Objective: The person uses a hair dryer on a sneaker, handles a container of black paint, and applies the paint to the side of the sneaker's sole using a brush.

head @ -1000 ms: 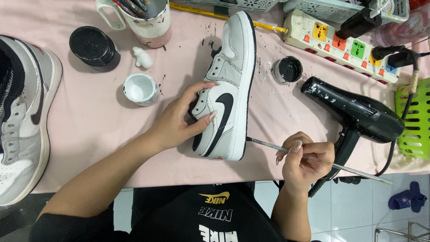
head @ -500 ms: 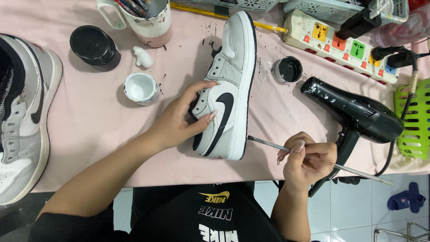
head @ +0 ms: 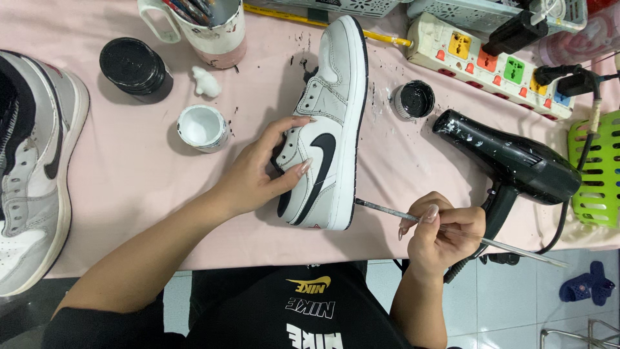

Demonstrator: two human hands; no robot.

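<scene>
A white and grey high-top sneaker (head: 336, 97) with a black side mark lies on its side on the pink table cloth (head: 129, 194). My left hand (head: 258, 174) grips its heel and ankle part, thumb on top. My right hand (head: 442, 229) holds a thin paintbrush (head: 387, 211); the brush tip touches the sole edge near the heel. A small open pot of black paint (head: 414, 99) sits just right of the shoe.
A black hair dryer (head: 510, 158) lies to the right, near a power strip (head: 491, 61) and a green basket (head: 597, 171). A second sneaker (head: 32, 161) lies at the far left. A white pot (head: 201, 126), black lid (head: 132, 64), cotton ball (head: 206, 82) and brush mug (head: 213, 22) stand behind.
My right hand has shifted slightly left and down, bringing the brush tip closer to the sole edge. The left hand and the shoe have stayed put.
</scene>
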